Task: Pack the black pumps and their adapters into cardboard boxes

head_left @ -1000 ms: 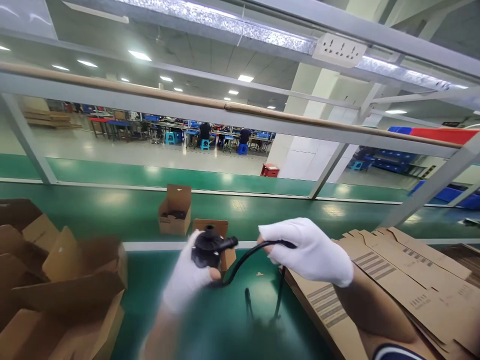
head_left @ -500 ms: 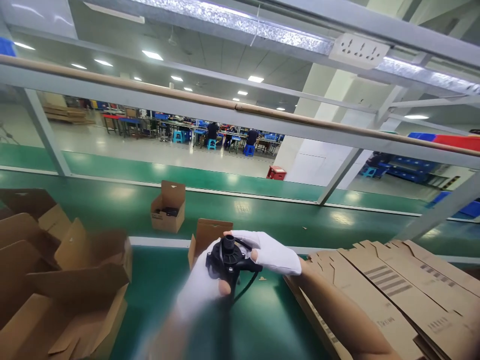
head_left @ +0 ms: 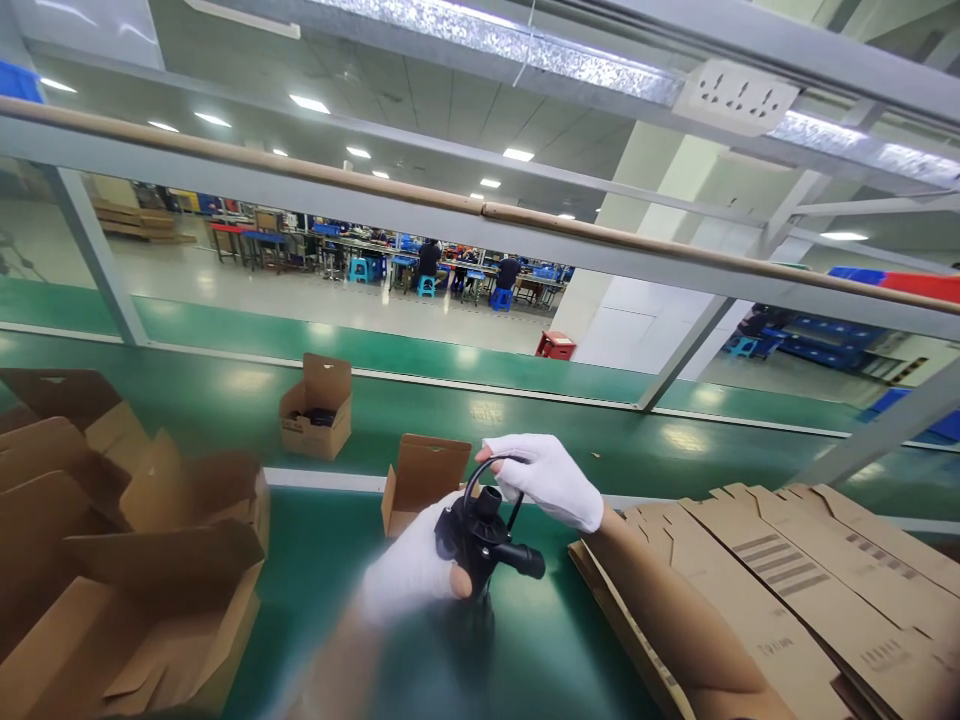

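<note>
A black pump point(head_left: 487, 540) with a threaded top port and a side outlet is gripped in my left hand point(head_left: 416, 565), which wears a white fingerless glove. The thumb lies across the front of its body. My right hand point(head_left: 547, 480), gloved the same way, pinches the black cable point(head_left: 474, 482), which arcs over the pump's top. Just behind my left hand stands an open cardboard box point(head_left: 431, 475), its inside partly hidden by the hand and pump.
Several open cardboard boxes point(head_left: 165, 560) crowd the left side. Flat printed cartons point(head_left: 810, 580) are stacked at the right. Another open box point(head_left: 316, 415) with black items sits on the green belt point(head_left: 525, 425) beyond. A metal frame point(head_left: 682, 355) spans the far side.
My right hand has risen off the pump's side and drawn the cable into a loop over its top. The pump has shifted slightly right. The far box has moved left along the belt.
</note>
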